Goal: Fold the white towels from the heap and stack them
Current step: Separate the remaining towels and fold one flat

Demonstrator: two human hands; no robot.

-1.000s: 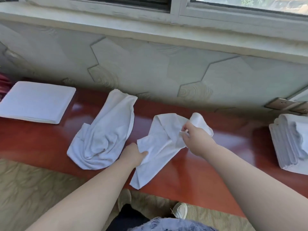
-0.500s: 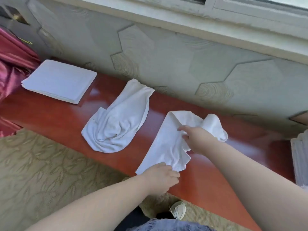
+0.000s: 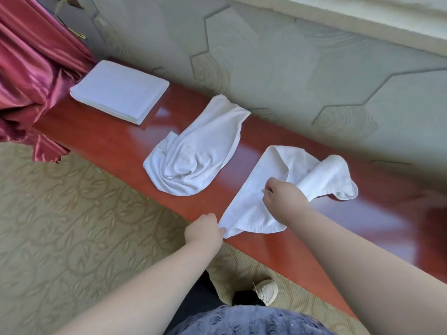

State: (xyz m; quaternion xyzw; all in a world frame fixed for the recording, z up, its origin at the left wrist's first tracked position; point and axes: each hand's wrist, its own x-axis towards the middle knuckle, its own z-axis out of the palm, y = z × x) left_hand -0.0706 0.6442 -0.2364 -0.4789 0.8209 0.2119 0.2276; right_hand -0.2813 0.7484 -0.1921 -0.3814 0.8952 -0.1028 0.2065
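While outstretched, left hand point(image 3: 203, 229), right hand point(image 3: 285, 199) on towel point(image 3: 246, 211)

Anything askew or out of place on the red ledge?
Nothing damaged. The held white towel is bunched and twisted at its far end on the glossy red ledge; the other white towel lies crumpled.

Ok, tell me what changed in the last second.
The left hand slid down the edge of the towel to its near corner, which it now pinches, pulling that end straighter. The right hand kept its grip at the middle. The crumpled towel and the folded stack stayed put on the ledge.
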